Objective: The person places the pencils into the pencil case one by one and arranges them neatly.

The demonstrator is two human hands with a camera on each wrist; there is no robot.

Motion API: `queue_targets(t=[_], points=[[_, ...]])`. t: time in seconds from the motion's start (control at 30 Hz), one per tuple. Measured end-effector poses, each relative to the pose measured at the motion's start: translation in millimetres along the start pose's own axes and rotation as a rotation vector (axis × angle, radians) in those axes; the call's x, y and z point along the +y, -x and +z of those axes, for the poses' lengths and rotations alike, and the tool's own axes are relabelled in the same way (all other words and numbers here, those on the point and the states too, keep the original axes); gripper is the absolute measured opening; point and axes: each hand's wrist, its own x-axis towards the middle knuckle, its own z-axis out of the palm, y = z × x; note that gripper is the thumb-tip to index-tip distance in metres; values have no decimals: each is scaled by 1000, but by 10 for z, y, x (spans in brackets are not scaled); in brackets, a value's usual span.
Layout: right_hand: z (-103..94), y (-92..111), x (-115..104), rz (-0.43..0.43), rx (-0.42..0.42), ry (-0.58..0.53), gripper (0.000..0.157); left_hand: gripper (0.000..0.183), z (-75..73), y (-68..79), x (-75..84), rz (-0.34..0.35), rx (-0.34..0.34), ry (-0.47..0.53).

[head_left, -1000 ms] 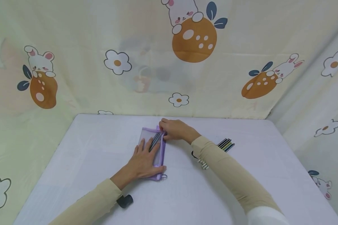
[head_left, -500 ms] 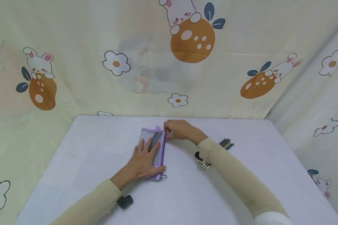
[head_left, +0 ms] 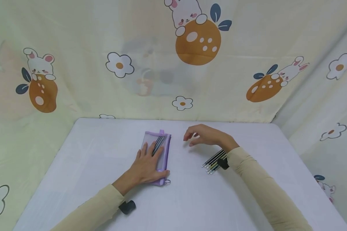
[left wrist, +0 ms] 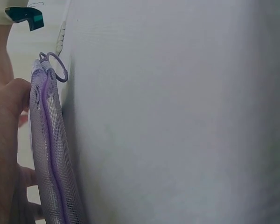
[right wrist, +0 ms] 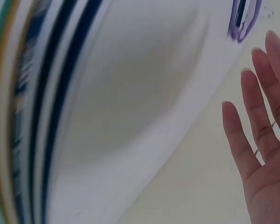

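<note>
A purple mesh zip pouch (head_left: pixel 167 149) lies on the table, with several dark pencils (head_left: pixel 159 142) showing through its mesh. My left hand (head_left: pixel 146 166) rests on it with fingers spread, the thumb at the zip side. The left wrist view shows the pouch's zip edge (left wrist: pixel 51 140) and a small ring (left wrist: pixel 59 67) at its end. To the right of the pouch, my right hand (head_left: pixel 206 134) is raised above the table, fingers loosely bent and holding nothing. A bunch of pencils (head_left: pixel 214 160) with white ends lies below the right wrist, partly hidden by it.
The white table (head_left: pixel 104 154) reaches back to a cream curtain (head_left: pixel 89 86) printed with rabbits and flowers. Another curtain panel (head_left: pixel 329 106) hangs along the right side. A black wrist device (head_left: pixel 127 207) sits under the left sleeve.
My right hand has let go of the pouch's far zip corner and moved right, toward the pencils on the table. My left hand has stayed on the pouch.
</note>
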Motion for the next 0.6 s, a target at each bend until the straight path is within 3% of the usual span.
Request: queue_targets(t=[0.33,0.6], points=[[-52,410,267,109,21,-20,25,98,-7,5,0,15,17,2],[-72,668,550,143,43,-10,23,97,-19,5,6,10,5,8]])
